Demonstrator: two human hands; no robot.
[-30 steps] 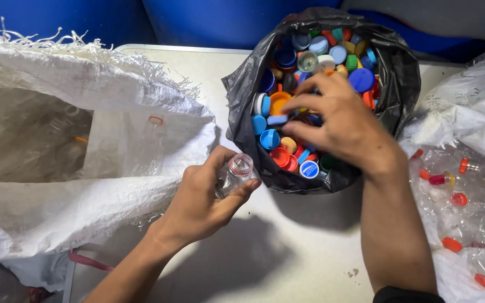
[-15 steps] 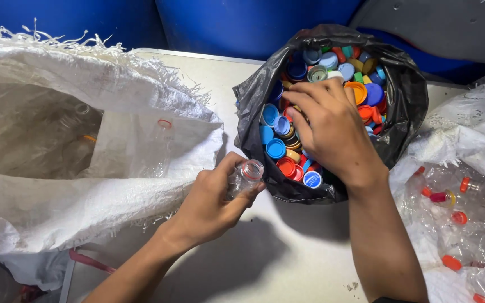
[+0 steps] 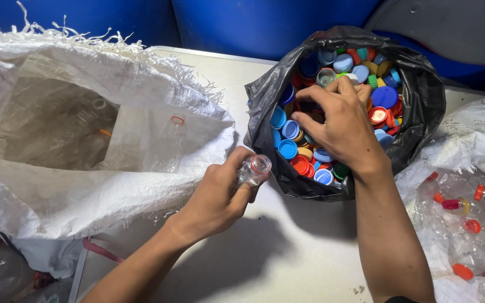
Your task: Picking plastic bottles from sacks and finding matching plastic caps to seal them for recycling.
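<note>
My left hand (image 3: 217, 196) grips a clear plastic bottle (image 3: 252, 170) by its neck, the uncapped mouth with a red ring pointing toward the black bag. My right hand (image 3: 341, 120) reaches into the black plastic bag (image 3: 422, 120), fingers curled down among several coloured bottle caps (image 3: 287, 148) in blue, red, orange and green. Whether the fingers pinch a cap is hidden by the hand.
A big white woven sack (image 3: 113, 168) lies open on the left with clear bottles inside. Another sack of capped clear bottles (image 3: 467, 213) sits at the right. Blue barrels (image 3: 265, 25) stand behind the white table (image 3: 287, 264).
My right hand has moved further up into the bag of caps. My left hand with the bottle has stayed beside the bag's near edge.
</note>
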